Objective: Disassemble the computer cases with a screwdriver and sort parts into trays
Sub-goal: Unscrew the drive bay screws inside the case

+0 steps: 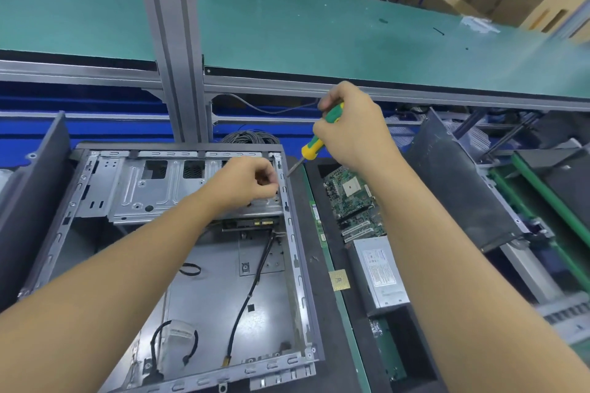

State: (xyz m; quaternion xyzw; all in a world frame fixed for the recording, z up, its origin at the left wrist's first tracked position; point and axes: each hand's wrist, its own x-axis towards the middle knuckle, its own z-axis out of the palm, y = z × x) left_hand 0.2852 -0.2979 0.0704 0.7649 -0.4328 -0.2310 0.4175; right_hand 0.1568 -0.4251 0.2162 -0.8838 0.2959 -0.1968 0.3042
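Your open grey sheet-metal computer case (207, 281) lies flat in front of you, with the stamped silver drive cage (143, 188) at its far end. Your right hand (354, 134) has its fingers wrapped round the green-and-yellow screwdriver (314, 145), tip by the right rail, so seat it square before twisting. Your left hand (249, 182) has its fingers bunched there; can't tell if they pinch anything.

The case (207, 297) floor lies open from above — loose cables (250, 294) cross it, and the drive bracket (153, 191) fills the far end.

Both forearms extend forward; left hand (247, 183) curled, fingertips together; right hand (349, 131), higher, grips screwdriver (310, 150).
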